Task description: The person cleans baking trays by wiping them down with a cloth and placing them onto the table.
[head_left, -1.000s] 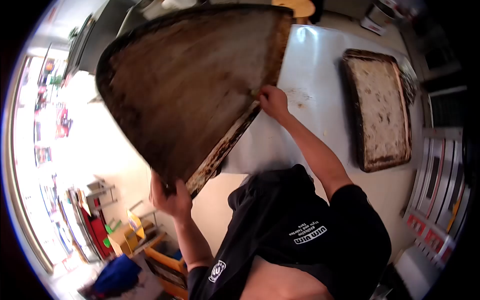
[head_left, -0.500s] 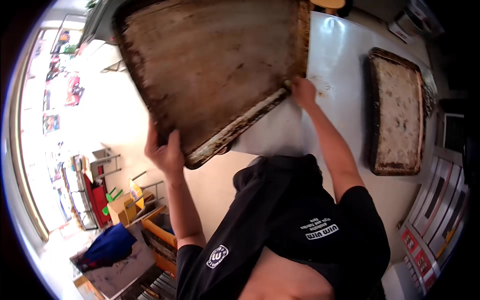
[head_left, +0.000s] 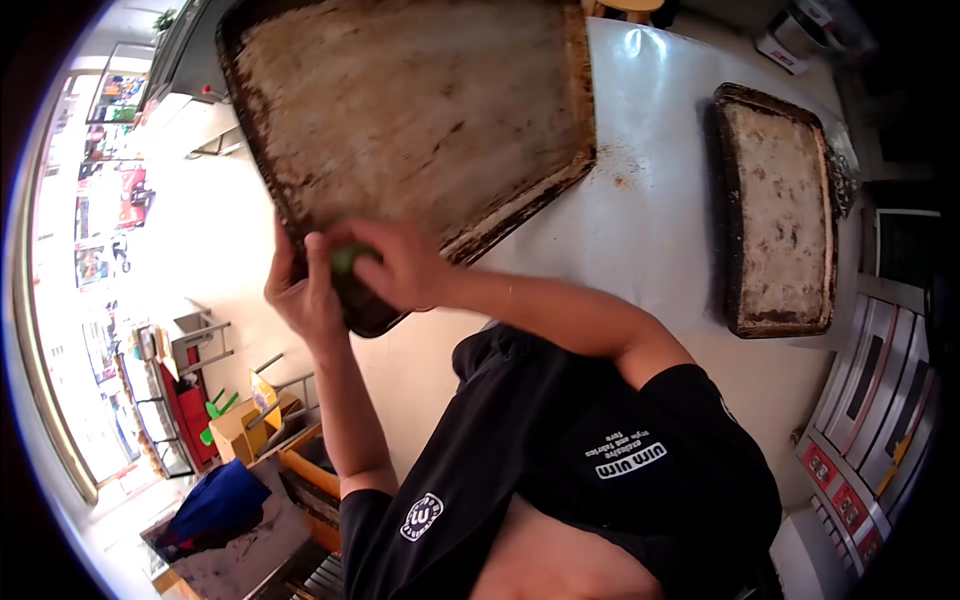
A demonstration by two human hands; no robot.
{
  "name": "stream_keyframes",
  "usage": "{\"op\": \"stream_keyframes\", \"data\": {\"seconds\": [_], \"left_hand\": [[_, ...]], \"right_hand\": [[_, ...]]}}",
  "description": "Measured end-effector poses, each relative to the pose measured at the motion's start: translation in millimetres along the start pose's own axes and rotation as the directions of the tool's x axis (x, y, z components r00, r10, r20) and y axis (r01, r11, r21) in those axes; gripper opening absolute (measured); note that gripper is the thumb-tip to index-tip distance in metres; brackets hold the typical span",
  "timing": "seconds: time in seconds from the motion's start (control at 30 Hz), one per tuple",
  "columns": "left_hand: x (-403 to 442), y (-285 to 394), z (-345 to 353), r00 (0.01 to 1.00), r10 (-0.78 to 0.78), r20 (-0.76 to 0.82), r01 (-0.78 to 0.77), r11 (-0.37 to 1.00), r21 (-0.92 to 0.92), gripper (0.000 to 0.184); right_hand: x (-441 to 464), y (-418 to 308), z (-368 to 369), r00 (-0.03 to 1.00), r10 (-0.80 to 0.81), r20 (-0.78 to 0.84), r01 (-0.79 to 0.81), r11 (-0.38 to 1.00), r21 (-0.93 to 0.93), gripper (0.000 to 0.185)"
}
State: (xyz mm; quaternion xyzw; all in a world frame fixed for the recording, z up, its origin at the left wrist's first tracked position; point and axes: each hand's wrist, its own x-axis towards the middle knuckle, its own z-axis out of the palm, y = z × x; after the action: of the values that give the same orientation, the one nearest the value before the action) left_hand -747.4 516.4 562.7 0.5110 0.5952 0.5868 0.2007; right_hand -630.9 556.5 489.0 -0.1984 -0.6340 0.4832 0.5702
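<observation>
A large baking tray (head_left: 420, 110), its metal stained brown and its rims crusted dark, is tilted up in front of me. My left hand (head_left: 308, 295) is closed on its near left edge, thumb over the rim. My right hand (head_left: 400, 268) reaches across my body and presses a green scouring pad (head_left: 346, 257) against the tray near the same corner. The pad is partly hidden by my fingers and blurred by motion.
A second stained tray (head_left: 785, 220) lies on the shiny metal table (head_left: 660, 230) to the right. Brown crumbs (head_left: 622, 180) dot the tabletop. At the lower left are a cardboard box (head_left: 240, 432) and a blue cloth (head_left: 215, 505). A drawer unit (head_left: 865, 400) stands at right.
My right hand has swept left with the pad, from the tray's right end along the near rim to the left corner. My left hand keeps its hold; the tray has shifted slightly.
</observation>
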Motion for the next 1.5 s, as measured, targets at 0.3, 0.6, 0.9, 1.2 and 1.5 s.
{"op": "stream_keyframes", "data": {"seconds": [0.3, 0.6, 0.9, 1.2, 1.5], "left_hand": [[-10.5, 18.9, 5.0, 0.998, -0.027, -0.054, 0.032, 0.995, 0.097, 0.05], [-26.6, 18.5, 2.0, 0.993, 0.071, -0.09, -0.051, 0.975, 0.216, 0.054], [-56.9, 38.5, 7.1, 0.97, 0.205, -0.131, -0.162, 0.945, 0.283, 0.046], [-91.1, 70.8, 6.7, 0.929, 0.37, -0.035, -0.347, 0.897, 0.275, 0.077], [-96.1, 67.1, -9.4, 0.938, 0.327, -0.11, -0.295, 0.925, 0.239, 0.082]], "right_hand": [[-73.7, 91.7, -115.5, 0.927, -0.143, 0.347, 0.324, 0.773, -0.545, 0.029], [-119.5, 154.4, -277.2, 0.918, 0.337, -0.207, -0.351, 0.452, -0.82, 0.03], [-212.8, 112.8, -257.9, 0.89, 0.179, -0.419, -0.456, 0.35, -0.818, 0.072], [21.6, 183.4, -223.5, 0.582, 0.009, -0.813, -0.383, 0.885, -0.264, 0.066], [37.2, 116.4, -187.9, 0.255, 0.144, -0.956, -0.402, 0.915, 0.03, 0.075]]}}
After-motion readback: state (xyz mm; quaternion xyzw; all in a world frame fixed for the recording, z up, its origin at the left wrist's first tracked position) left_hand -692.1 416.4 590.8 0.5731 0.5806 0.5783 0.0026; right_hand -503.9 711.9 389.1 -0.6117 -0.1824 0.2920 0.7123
